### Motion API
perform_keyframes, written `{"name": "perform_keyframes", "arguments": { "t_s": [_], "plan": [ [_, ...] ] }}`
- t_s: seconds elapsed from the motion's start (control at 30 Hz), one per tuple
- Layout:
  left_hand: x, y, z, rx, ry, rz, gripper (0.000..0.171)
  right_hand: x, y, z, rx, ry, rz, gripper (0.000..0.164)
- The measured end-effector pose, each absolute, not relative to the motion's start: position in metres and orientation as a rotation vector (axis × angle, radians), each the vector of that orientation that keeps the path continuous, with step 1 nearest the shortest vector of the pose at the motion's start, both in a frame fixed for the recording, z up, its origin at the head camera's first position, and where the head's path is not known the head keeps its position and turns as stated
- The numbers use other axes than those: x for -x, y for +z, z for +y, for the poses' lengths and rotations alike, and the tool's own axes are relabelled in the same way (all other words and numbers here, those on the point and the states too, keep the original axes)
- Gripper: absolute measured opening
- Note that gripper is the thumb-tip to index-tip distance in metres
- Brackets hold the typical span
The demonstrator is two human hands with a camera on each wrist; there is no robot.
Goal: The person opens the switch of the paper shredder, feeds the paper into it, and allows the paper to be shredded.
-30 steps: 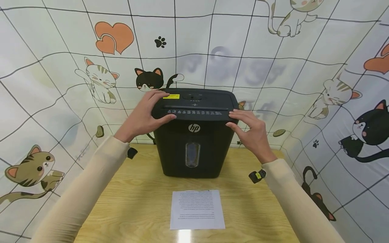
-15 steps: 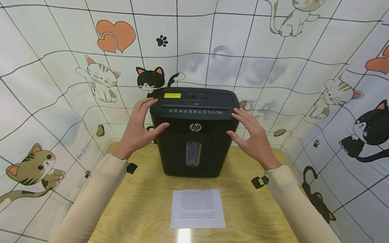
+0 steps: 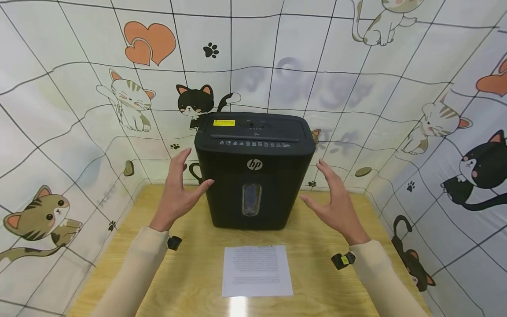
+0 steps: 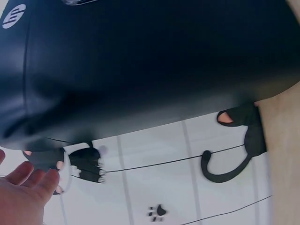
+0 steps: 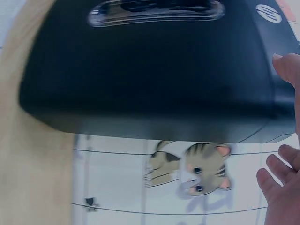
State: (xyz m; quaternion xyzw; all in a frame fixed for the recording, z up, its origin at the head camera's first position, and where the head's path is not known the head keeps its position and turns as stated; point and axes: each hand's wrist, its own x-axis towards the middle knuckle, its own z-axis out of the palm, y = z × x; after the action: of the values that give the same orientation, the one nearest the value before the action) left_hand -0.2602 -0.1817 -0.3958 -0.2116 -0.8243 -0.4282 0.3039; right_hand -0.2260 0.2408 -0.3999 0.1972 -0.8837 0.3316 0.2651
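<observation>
A black HP paper shredder (image 3: 273,185) stands upright at the back of the table, with a slot in its top, a yellow label and a small front window. My left hand (image 3: 176,193) is beside its left side, fingers spread and holding nothing; the thumb overlaps the front edge in the head view. To the right of the shredder is my right hand (image 3: 334,200), also spread, with a gap between thumb and fingers. Both wrist views show the shredder's body (image 4: 140,65) with fingers beside it. A printed sheet of paper (image 3: 257,270) lies flat in front of the shredder.
The wooden table (image 3: 186,281) reaches to a white wall covering (image 3: 253,48) printed with grid lines, cats and hearts, which encloses the back and both sides. Each wrist wears a small black camera (image 3: 342,260).
Both hands have let go of the shredder's top edges and moved down and outward along its sides. The shredder and the sheet of paper stay in place.
</observation>
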Motion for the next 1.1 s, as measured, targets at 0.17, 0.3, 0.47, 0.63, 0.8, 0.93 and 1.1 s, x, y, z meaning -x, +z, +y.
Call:
{"name": "perform_keyframes", "arguments": {
  "t_s": [0.17,0.3,0.47,0.63,0.8,0.93,1.1],
  "plan": [
    [0.254,-0.421,-0.184,0.498,-1.191,-2.210,0.099,0.218,-0.428,0.243,-0.500,0.936,-2.464,0.097],
    [0.246,-0.441,-0.184,0.461,-1.225,-2.251,0.098,0.212,-0.443,0.243,-0.478,0.944,-2.505,0.099],
    [0.236,-0.462,-0.184,0.405,-1.293,-2.286,0.099,0.207,-0.456,0.243,-0.460,0.972,-2.516,0.103],
    [0.230,-0.482,-0.184,0.351,-1.338,-2.334,0.102,0.205,-0.468,0.243,-0.447,0.971,-2.534,0.104],
    [0.224,-0.501,-0.181,0.322,-1.345,-2.422,0.102,0.199,-0.479,0.242,-0.412,0.983,-2.584,0.103],
    [0.217,-0.514,-0.180,0.295,-1.354,-2.477,0.101,0.193,-0.488,0.242,-0.387,0.984,-2.620,0.103],
    [0.211,-0.529,-0.181,0.283,-1.344,-2.517,0.101,0.190,-0.501,0.239,-0.376,0.991,-2.629,0.102]
  ]
}}
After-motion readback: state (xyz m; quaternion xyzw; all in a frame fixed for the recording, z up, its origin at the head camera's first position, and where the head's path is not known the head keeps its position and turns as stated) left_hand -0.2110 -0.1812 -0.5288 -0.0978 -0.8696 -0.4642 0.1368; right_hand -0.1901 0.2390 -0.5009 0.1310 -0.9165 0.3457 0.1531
